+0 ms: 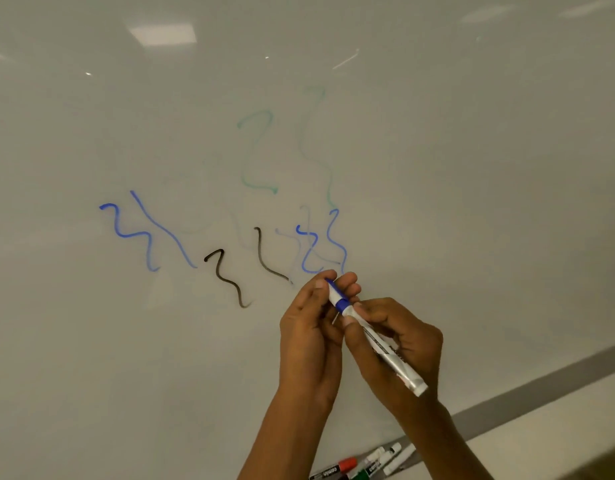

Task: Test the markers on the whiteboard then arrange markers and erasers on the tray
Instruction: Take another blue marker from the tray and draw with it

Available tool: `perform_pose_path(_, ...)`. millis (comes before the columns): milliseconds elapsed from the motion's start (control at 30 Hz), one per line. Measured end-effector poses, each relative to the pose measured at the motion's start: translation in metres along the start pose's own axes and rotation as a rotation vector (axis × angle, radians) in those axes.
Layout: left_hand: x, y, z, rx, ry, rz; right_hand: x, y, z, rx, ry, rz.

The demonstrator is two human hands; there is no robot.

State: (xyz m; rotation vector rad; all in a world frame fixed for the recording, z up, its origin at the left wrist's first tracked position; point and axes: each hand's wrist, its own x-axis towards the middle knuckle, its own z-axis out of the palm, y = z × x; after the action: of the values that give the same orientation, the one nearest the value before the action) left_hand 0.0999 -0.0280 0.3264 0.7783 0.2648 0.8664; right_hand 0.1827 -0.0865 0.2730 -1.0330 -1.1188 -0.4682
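We hold the marker (375, 337) in our right hand (399, 341) — barrel running up-left into the cap (337, 296), pinched by our left hand (313, 327).

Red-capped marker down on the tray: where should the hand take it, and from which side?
Grip the red-capped marker on its dark barrel just left of the red cap, coming from above and from the room side, since the whiteboard backs the tray. It lies flat and lengthwise; the green-capped marker crowds its cap end, so the barrel is likely the freer hold.
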Motion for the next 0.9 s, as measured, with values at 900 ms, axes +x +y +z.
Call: perform_pose_path(900, -0.046, -0.269, 0.021, 0.489, 0.071, -0.284, -0.141, 0.015, -0.228, 0.12, 0.645, 1.192)
